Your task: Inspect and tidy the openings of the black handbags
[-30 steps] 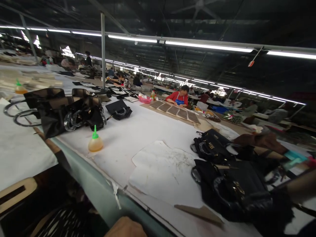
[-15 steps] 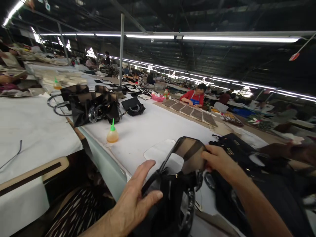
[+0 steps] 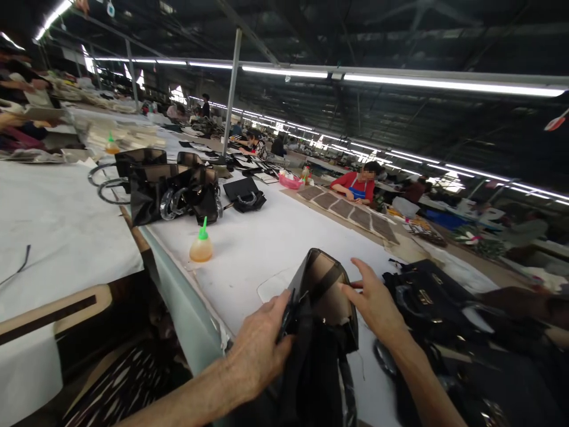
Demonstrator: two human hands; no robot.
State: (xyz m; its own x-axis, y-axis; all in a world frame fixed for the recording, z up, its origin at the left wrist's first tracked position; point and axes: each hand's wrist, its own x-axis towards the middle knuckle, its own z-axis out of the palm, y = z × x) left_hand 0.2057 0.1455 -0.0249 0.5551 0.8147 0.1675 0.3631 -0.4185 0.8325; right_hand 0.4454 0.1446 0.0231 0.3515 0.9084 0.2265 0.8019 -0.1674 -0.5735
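A black handbag point(image 3: 306, 362) with a tan lining stands at the table's near edge, its mouth tipped up so that the inside shows. My left hand point(image 3: 262, 344) is closed on the bag's left side, thumb toward me and fingers along the rim. At the right rim is my right hand point(image 3: 376, 299), its fingers spread; one fingertip reaches over the lining and nothing is gripped. The bag's lower part runs out of view at the bottom. A pale flat sheet point(image 3: 275, 286) lies partly hidden behind it.
Several black bags point(image 3: 153, 193) stand at the far left of the white table point(image 3: 249, 243). An oil bottle with a green nozzle point(image 3: 201, 246) is near the edge. More black bags point(image 3: 427, 290) lie to my right. A co-worker in red point(image 3: 358, 185) sits across the table.
My left hand has gone from spread fingers to a grip on the bag's side. My right hand has loosened from the rim and opened. The bag's mouth has turned and its sides are drawn closer.
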